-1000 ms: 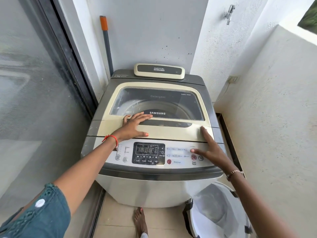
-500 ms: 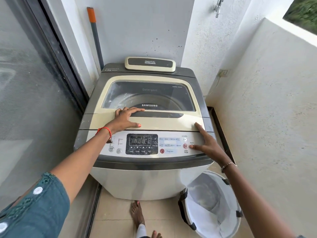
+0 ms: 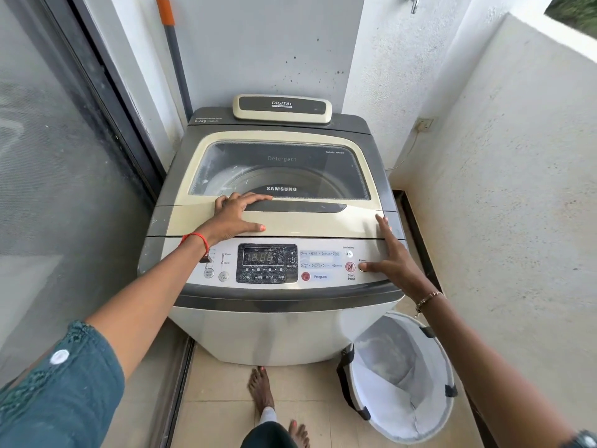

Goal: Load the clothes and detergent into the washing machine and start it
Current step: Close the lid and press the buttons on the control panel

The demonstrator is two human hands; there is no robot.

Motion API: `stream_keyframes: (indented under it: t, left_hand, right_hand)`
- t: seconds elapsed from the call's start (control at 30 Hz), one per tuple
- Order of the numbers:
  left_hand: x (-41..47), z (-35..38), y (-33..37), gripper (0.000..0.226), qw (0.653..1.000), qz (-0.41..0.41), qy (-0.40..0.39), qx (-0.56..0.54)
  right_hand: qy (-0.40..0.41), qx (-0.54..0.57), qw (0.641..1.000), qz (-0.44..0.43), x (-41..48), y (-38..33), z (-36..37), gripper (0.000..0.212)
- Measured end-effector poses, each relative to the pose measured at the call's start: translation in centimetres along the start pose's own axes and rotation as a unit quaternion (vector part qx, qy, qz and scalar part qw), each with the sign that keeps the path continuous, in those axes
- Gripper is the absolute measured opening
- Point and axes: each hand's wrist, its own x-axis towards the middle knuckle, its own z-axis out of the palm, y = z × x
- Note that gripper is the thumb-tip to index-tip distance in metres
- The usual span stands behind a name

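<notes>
A top-loading washing machine (image 3: 277, 328) stands in front of me with its cream lid (image 3: 290, 226) shut; the drum shows dimly through the lid's glass window. My left hand (image 3: 234, 218) lies flat on the lid's front part, fingers spread beside the dark handle recess. My right hand (image 3: 392, 261) is spread over the right end of the control panel (image 3: 268, 263), thumb tip on the power button next to the red start/pause button (image 3: 350, 266). The panel's display is dim. No clothes or detergent are in view.
A white laundry basket (image 3: 403, 376) with dark handles stands on the floor at the machine's right front corner. A glass sliding door (image 3: 58, 189) runs along the left, a rough white wall on the right. A grey pole with an orange grip (image 3: 172, 53) leans behind the machine. My bare feet are below.
The view has pulled back and risen slightly. My right thumb has slid a little along the panel's right end. My left hand stays on the lid.
</notes>
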Motion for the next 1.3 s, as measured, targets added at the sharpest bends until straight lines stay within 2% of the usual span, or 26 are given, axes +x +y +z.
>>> stream_keyframes:
  t: [0.47,0.7,0.9,1.1,1.3]
  left_hand:
    - [-0.1,0.0,0.3,0.062,0.999,0.011,0.004,0.031]
    - [-0.3,0.0,0.3,0.062,0.999,0.022,0.008,0.026]
    - [-0.6,0.1,0.3,0.062,0.999,0.038,0.022,0.025]
    - [-0.5,0.2,-0.4,0.063,0.998,0.046,0.025,0.028]
    - [-0.3,0.6,-0.6,0.068,0.995,0.051,0.041,0.071]
  right_hand:
    - [0.023,-0.003,1.000,0.009,-0.4,-0.6,0.3,0.104]
    - [0.047,-0.203,0.978,0.008,0.1,-0.2,2.7,0.125]
    - [0.070,-0.255,0.963,0.043,-0.1,-1.6,4.9,0.122]
    - [0.036,-0.297,0.954,-0.033,-1.2,-4.6,11.9,0.128]
    - [0.067,-0.319,0.945,-0.015,-0.5,-6.4,15.6,0.124]
